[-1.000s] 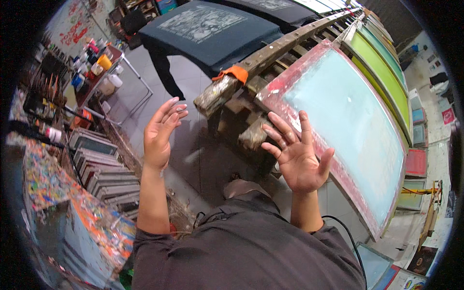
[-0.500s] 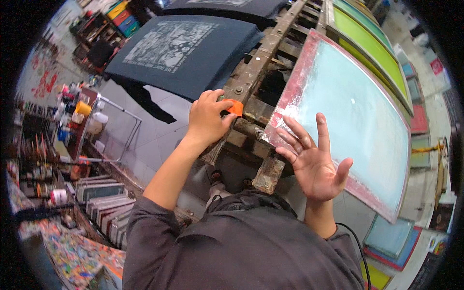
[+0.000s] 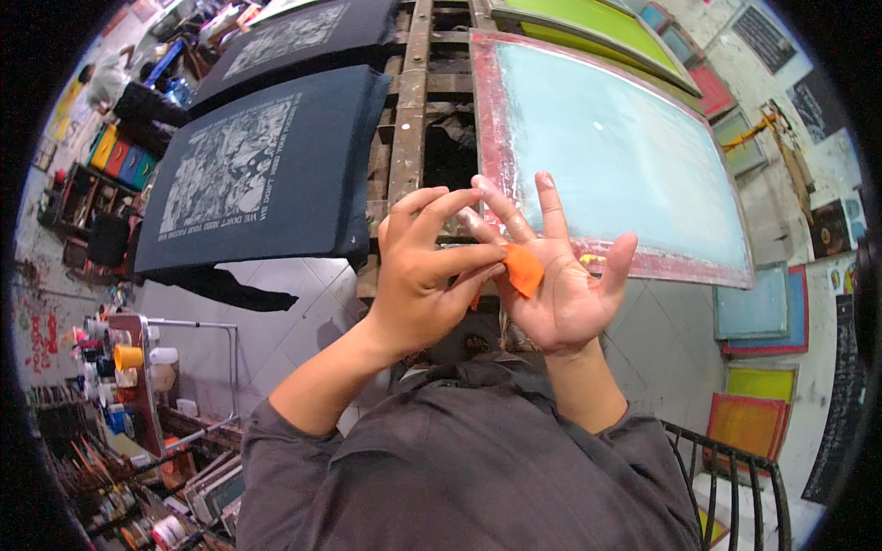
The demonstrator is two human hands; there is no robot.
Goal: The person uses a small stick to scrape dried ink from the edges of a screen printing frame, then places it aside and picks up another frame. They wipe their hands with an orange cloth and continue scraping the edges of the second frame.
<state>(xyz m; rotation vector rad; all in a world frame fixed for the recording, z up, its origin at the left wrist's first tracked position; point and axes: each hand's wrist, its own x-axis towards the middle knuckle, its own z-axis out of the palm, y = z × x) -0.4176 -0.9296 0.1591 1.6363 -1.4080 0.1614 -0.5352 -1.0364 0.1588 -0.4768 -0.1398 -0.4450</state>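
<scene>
Between thumb and fingers, my left hand (image 3: 423,257) pinches a small orange cloth (image 3: 525,270). The cloth lies against the palm of my right hand (image 3: 570,289), which is turned up with its fingers spread. Whitish smears mark some of the right fingertips. Just beyond the right hand lies a screen-printing frame (image 3: 616,147) with pale blue mesh and a worn pinkish-red border. Left of my hands, a dark navy T-shirt (image 3: 322,174) is stretched flat, with a light print facing up.
A worn rail (image 3: 409,129) runs away between shirt and frame. Another dark printed shirt (image 3: 299,46) and yellow-green screens (image 3: 588,37) lie farther off. A cart with bottles and cups (image 3: 129,358) stands at left. More screens (image 3: 753,308) lean at right; a person (image 3: 115,87) stands far left.
My left hand has brought the orange cloth over to the right palm, and the hands are now together. The view has turned, so shirt and frame appear more upright.
</scene>
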